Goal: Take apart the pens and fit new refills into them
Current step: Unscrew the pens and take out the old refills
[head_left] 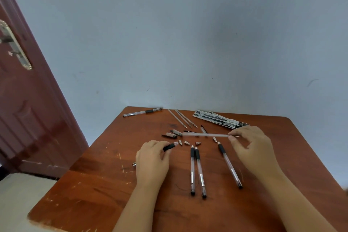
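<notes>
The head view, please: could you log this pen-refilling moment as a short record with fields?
surface: wooden table
left hand: grips a pen barrel by its black grip end
right hand: pinches one end of a thin refill, held level above the table
open barrels: three, lying between the hands
loose metal tips: several, beyond the barrels
caps: beyond the tips
spare refills: far edge
assembled pen: far left corner
refill packets: far right

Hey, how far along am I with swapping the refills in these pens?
Roughly midway, at a guess. Done: three open barrels lie uncapped, with loose caps and tip cones beyond them. In hand: your left hand grips a fourth barrel while your right hand pinches a refill. Left: three refills by the far edge, reassembly, and one whole pen.
</notes>
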{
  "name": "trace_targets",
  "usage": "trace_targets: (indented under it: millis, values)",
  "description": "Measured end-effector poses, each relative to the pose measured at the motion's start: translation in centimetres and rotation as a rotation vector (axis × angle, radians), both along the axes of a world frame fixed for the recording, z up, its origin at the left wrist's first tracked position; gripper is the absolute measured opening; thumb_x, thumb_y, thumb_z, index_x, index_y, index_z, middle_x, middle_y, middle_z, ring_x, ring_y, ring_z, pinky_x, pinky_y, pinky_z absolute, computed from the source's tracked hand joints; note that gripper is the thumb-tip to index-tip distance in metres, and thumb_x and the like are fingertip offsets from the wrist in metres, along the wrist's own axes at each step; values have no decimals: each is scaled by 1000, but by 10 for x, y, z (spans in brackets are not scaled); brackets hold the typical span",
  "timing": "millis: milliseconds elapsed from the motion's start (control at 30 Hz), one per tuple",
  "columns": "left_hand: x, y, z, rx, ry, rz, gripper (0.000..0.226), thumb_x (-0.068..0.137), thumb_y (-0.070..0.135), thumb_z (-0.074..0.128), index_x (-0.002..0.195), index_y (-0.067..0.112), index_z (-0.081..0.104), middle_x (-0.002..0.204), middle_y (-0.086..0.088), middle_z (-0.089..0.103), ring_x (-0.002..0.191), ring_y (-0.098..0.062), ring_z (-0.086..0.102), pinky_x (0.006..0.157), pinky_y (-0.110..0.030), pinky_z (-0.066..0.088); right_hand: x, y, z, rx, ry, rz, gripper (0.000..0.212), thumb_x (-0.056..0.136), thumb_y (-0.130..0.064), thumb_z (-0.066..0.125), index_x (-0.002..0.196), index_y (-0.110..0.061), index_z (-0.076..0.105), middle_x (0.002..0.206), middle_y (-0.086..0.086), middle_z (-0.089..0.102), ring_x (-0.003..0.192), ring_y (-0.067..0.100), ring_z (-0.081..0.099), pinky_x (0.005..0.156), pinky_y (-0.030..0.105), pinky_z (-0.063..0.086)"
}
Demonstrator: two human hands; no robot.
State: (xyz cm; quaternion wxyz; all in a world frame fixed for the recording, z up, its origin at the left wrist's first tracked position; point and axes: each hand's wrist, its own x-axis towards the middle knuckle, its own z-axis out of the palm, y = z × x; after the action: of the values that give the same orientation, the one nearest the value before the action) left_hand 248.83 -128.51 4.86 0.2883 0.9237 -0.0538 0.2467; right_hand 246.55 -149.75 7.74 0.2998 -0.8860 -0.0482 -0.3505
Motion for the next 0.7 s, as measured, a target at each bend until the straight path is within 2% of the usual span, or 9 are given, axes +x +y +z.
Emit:
trace_targets:
  millis: [133,233,367,400,533,633,700]
  values:
    - [0,-1,1,69,66,35,27,89,23,55,115,20,61,102,1,64,95,-13,51,80,-24,38,1,-4,0,111,78,-33,5,77,-1,64,79,-2,69,79,10,67,78,13,49,75,27,35]
    - [-1,-9,6,149,138,11,30,92,30,49,120,24,55,104,5,61,95,-9,51,74,-17,37,1,3,-5,70,53,-42,3,74,-3,68,75,-2,71,75,10,68,75,11,48,72,25,33]
    - [1,-18,9,216,265,-8,29,92,32,49,117,20,54,109,2,60,97,-12,54,75,-20,40,6,7,-16,20,30,-55,6,67,-4,74,72,-6,72,68,7,69,71,9,50,67,11,30]
    - [3,-22,10,244,299,-14,28,92,32,49,115,18,54,110,1,59,98,-13,54,77,-22,42,7,8,-18,11,28,-54,7,66,-4,75,72,-6,72,68,7,69,70,11,52,67,12,31]
    - [11,-33,12,283,385,-31,28,91,34,51,111,15,55,105,-1,58,93,-15,54,74,-22,41,13,11,-25,5,54,-68,6,70,-7,73,76,-7,72,72,7,70,77,19,57,72,31,39]
    - [13,-36,13,276,404,-58,28,91,37,48,107,14,55,94,0,53,83,-13,49,71,-22,40,19,13,-20,11,102,-67,7,75,-12,68,81,-8,72,79,6,69,84,18,56,80,36,38]
    - [14,-35,15,276,399,-71,33,92,38,47,112,13,54,101,-2,56,90,-15,52,76,-25,43,28,15,-14,-12,96,-68,9,76,-14,67,82,-8,72,80,7,70,85,20,56,81,40,39]
